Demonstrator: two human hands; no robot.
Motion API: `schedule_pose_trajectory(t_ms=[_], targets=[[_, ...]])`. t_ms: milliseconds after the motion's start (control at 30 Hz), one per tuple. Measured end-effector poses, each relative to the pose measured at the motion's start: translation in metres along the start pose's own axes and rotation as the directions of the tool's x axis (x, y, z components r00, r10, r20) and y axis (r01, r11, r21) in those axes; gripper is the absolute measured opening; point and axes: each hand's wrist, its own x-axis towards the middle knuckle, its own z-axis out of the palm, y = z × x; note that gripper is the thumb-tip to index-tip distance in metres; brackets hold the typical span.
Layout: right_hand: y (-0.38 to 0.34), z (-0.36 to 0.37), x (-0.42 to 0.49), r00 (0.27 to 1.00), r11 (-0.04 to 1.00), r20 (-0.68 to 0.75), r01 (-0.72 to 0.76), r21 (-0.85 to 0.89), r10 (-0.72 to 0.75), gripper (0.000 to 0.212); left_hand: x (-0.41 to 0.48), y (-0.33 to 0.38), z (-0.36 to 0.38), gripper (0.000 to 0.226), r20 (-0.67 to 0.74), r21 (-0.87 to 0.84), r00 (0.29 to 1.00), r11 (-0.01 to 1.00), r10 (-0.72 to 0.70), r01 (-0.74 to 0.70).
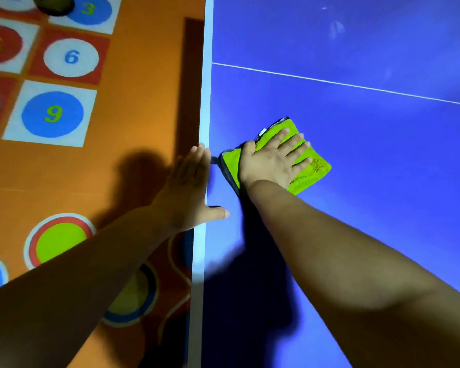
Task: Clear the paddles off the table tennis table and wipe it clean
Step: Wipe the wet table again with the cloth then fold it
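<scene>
With no paddles seen, wiping is judged underway: a green microfiber cloth [282,158] is pressed flat at frame centre by the spread right hand [274,162], while the blue table [383,155] edge is braced by the flat left hand [190,187].

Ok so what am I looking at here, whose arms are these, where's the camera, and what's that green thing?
No machine here: these are a person's two bare arms, seen from one camera worn on their head, looking forward and down. The blue surface is a table tennis table with a white edge stripe and a thin white line across it. The right hand lies flat, fingers straight, on a green cloth, pressing it to the table. The left hand rests open against the table's edge, thumb on the blue top, holding nothing. No paddles show in this view. Beside the table is an orange floor mat with numbered circles.
</scene>
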Motion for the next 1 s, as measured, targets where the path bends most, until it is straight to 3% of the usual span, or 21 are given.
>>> schedule_pose_trajectory(t_ms=[233,367,433,533,600,667,867,1000], targets=[[-0.053,-0.002,0.094,0.997,0.997,-0.030,0.077,-0.012,-0.078,0.081,0.038,-0.009,0.004,0.130,0.056,0.070,0.998,0.997,0.020,-0.024],[-0.079,-0.005,0.135,0.963,0.960,-0.006,0.269,-0.078,-0.271,0.077,0.040,-0.014,0.005,0.123,0.079,0.113,0.995,0.991,0.057,-0.066],[-0.092,-0.007,0.154,0.900,0.893,0.017,0.435,-0.119,-0.436,0.074,0.040,-0.017,0.006,0.123,0.062,0.129,0.996,0.989,0.067,-0.075],[-0.107,-0.011,0.179,0.725,0.705,0.076,0.685,-0.181,-0.685,0.072,0.041,-0.021,0.009,0.124,0.038,0.148,0.994,0.983,0.100,-0.105],[-0.113,-0.015,0.190,0.599,0.573,0.126,0.797,-0.191,-0.791,0.075,0.040,-0.024,0.010,0.126,0.052,0.128,0.994,0.986,0.098,-0.104],[-0.117,-0.017,0.196,0.520,0.493,0.156,0.851,-0.179,-0.840,0.078,0.040,-0.025,0.012,0.127,0.079,0.111,0.994,0.990,0.081,-0.090],[-0.112,-0.018,0.185,0.462,0.436,0.194,0.885,-0.162,-0.865,0.078,0.039,-0.022,0.005,0.124,0.138,0.031,0.989,0.998,0.047,-0.052],[-0.096,-0.016,0.146,0.422,0.393,0.221,0.905,-0.162,-0.879,0.078,0.034,-0.013,0.004,0.122,0.034,0.114,0.998,0.992,0.048,-0.051]])
